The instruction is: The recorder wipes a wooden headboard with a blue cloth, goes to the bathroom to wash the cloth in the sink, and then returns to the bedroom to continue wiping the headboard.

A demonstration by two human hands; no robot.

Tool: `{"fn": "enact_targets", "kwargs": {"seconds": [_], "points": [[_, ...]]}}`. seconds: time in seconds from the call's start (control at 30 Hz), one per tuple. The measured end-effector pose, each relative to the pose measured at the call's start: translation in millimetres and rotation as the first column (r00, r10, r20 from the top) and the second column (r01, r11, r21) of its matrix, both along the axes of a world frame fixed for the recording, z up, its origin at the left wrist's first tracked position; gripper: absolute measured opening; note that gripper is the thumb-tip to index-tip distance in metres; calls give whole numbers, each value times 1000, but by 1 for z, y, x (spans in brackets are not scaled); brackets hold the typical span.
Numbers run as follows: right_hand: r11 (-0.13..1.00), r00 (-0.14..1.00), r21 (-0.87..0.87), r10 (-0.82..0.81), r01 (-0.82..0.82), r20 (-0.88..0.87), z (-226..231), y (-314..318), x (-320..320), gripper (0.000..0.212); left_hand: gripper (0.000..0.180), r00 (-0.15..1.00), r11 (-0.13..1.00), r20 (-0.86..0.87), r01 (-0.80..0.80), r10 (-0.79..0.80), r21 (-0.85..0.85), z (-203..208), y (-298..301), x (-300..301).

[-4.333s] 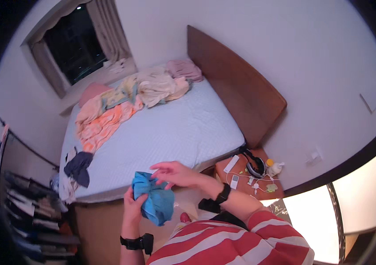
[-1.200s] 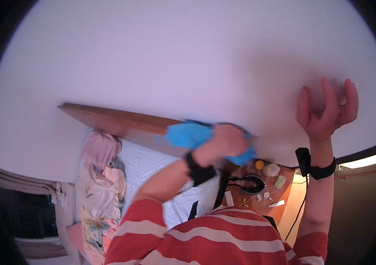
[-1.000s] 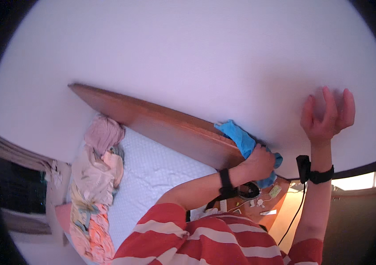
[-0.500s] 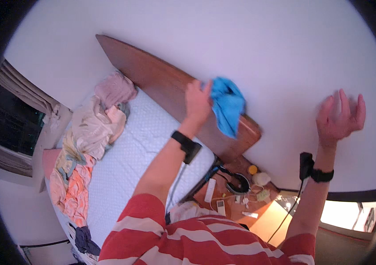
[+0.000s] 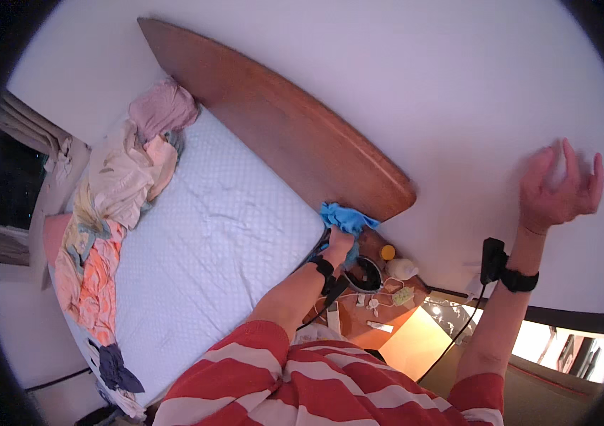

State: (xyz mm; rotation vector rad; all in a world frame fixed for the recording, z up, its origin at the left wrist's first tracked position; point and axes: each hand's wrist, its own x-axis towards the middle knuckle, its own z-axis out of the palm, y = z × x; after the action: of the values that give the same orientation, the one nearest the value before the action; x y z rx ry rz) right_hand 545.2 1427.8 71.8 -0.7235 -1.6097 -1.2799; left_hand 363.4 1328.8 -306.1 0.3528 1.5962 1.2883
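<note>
A bright blue cloth [image 5: 348, 216] is bunched in my left hand [image 5: 341, 243], low at the headboard's right end. The hand is between the mattress corner and the bedside cabinet, its fingers partly hidden by the cloth. Above them rises the curved brown wooden headboard [image 5: 280, 113]. My right hand [image 5: 561, 188] is raised at the right by the white wall, fingers spread and curved, holding nothing. Whether it touches the wall I cannot tell. Both wrists wear black straps with a small black device, and a cable hangs from the right one.
The bed has a pale blue quilted mattress [image 5: 202, 234], with rumpled clothes and bedding [image 5: 113, 184] along its left side. On the wooden bedside cabinet [image 5: 355, 312] are a dark round container [image 5: 366, 275], an orange-lidded jar [image 5: 387, 252], a white bottle [image 5: 403, 268] and cables. A curtained window is far left.
My left hand has gone down with the blue cloth, from the headboard's upper edge to its lower right end beside the mattress. The right hand stays raised and open.
</note>
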Motion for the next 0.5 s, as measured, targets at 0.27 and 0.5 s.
{"fn": "enact_targets", "kwargs": {"seconds": [0.27,0.5], "points": [[997,997,26,-73,73,37,0,2,2,18,34,910,931,314,-330,271,154,43,81,-78],[996,997,15,82,-82,14,3,7,-11,16,57,820,721,-352,-103,452,685,93,120,-179]]}}
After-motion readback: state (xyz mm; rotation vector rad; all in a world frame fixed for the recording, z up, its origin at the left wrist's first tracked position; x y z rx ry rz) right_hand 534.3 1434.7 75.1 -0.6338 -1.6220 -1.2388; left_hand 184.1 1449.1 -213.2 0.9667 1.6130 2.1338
